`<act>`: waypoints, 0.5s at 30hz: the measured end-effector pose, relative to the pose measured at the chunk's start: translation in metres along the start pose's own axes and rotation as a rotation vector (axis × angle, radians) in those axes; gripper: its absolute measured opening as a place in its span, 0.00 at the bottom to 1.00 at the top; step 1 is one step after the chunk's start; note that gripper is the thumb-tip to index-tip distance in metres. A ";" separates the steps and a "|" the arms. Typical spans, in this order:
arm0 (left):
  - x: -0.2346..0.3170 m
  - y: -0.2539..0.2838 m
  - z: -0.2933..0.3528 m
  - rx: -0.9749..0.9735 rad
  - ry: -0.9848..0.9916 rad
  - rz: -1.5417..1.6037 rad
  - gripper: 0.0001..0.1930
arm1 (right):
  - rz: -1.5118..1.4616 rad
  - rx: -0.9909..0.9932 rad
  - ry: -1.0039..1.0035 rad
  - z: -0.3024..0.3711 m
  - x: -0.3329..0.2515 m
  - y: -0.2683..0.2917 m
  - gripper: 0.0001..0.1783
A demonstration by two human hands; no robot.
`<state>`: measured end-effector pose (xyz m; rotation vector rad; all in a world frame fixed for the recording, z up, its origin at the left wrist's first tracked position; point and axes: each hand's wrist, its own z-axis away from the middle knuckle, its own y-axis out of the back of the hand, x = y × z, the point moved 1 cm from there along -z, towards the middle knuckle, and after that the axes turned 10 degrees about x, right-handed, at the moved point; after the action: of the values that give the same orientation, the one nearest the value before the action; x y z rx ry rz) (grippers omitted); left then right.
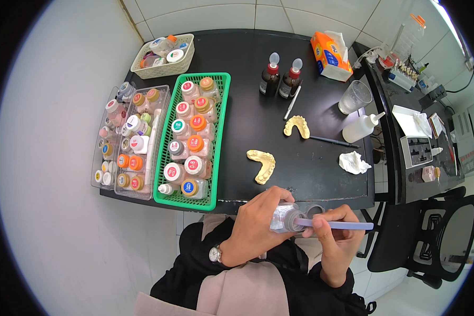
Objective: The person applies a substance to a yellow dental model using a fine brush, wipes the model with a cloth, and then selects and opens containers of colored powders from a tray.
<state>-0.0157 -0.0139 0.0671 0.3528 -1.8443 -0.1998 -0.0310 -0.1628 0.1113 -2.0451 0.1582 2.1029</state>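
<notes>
My left hand is closed around a small clear jar, tilted with its mouth toward the right. Between the fingers of my right hand is a flat lavender stick, its left end inside the jar's mouth. A round grey cap shows beside the mouth, close to the right fingers; which hand bears it I cannot tell. Both hands are just off the front edge of the black table. Beyond them lie two yellowish dental casts, one nearer and one farther.
At the left stand a green basket and clear trays of capped jars. Two brown dropper bottles, a tissue pack, a glass and a white squeeze bottle stand farther back. Crumpled tissue lies right; a chair is beyond.
</notes>
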 end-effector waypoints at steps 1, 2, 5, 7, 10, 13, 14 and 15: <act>0.000 0.000 0.000 -0.001 0.000 -0.001 0.26 | -0.001 0.004 0.001 0.000 -0.001 0.000 0.06; 0.000 0.000 0.000 -0.003 0.005 -0.001 0.26 | 0.001 0.010 0.003 0.000 -0.001 0.000 0.06; -0.001 -0.001 0.000 0.003 0.005 -0.010 0.26 | 0.019 0.024 0.023 0.000 -0.001 0.000 0.06; -0.002 -0.001 0.000 0.020 -0.012 -0.027 0.24 | 0.047 0.031 0.058 0.000 -0.002 0.001 0.07; -0.001 0.000 0.000 -0.011 0.023 -0.006 0.26 | 0.093 -0.008 0.127 -0.001 0.002 0.003 0.07; -0.001 -0.001 -0.001 0.005 0.005 0.008 0.25 | 0.062 -0.031 0.178 -0.001 0.004 0.002 0.08; -0.001 0.000 -0.001 0.006 0.006 0.010 0.25 | 0.082 -0.039 0.213 -0.001 0.005 0.002 0.08; -0.001 0.000 -0.001 0.006 0.008 0.011 0.25 | 0.101 -0.048 0.247 -0.001 0.005 0.001 0.08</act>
<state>-0.0146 -0.0134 0.0661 0.3471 -1.8392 -0.1848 -0.0306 -0.1641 0.1060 -2.3675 0.2549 1.9183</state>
